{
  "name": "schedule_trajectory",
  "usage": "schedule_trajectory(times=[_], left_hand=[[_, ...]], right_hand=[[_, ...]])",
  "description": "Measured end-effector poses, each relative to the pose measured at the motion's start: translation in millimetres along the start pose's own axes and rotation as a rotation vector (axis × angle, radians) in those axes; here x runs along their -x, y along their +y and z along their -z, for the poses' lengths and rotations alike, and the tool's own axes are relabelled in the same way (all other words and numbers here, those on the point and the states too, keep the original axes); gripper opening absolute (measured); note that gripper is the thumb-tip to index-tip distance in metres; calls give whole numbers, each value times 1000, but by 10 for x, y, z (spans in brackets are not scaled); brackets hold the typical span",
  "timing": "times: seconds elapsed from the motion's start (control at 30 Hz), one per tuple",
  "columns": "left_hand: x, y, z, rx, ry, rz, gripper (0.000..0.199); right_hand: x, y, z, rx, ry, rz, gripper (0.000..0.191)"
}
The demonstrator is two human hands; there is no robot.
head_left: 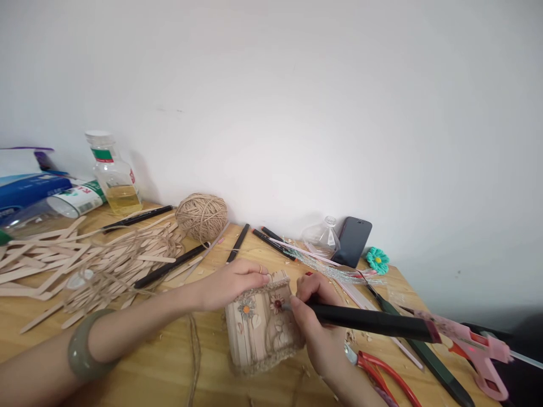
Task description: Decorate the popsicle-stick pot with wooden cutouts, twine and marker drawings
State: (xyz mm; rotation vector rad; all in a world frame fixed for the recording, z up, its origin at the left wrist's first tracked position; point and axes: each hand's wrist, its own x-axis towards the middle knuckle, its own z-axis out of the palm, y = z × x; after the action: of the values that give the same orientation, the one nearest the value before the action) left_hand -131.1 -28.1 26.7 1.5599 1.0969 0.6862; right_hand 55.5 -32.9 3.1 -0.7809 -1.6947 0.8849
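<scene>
A small holder made of wooden craft sticks (pixel 244 342), edged with twine, stands slightly tilted on the table. Its face carries a grey flower with an orange centre (pixel 246 308) and a reddish flower (pixel 278 303), plus leaf outlines and a twine stem. My left hand (pixel 231 284) grips the holder by its top edge, some fingers hidden behind it. In my right hand (pixel 320 328) is a black marker (pixel 377 322) with a dark red end band. Its tip meets the reddish flower's dark red centre.
Loose craft sticks (pixel 63 265), a twine ball (pixel 202 216) and a glass bottle (pixel 121 186) lie or stand left. Several markers lie behind the holder. A phone (pixel 354 242) leans on the wall. Red-handled pliers (pixel 384 373) and a pink glue gun (pixel 475 353) are at right.
</scene>
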Motion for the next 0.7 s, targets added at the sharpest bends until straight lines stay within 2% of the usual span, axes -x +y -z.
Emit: schedule_trajectory(times=[0.7], left_hand=[[-3, 32, 1, 6, -32, -30, 27]], right_hand=[[1, -27, 3, 19, -63, -24, 22]])
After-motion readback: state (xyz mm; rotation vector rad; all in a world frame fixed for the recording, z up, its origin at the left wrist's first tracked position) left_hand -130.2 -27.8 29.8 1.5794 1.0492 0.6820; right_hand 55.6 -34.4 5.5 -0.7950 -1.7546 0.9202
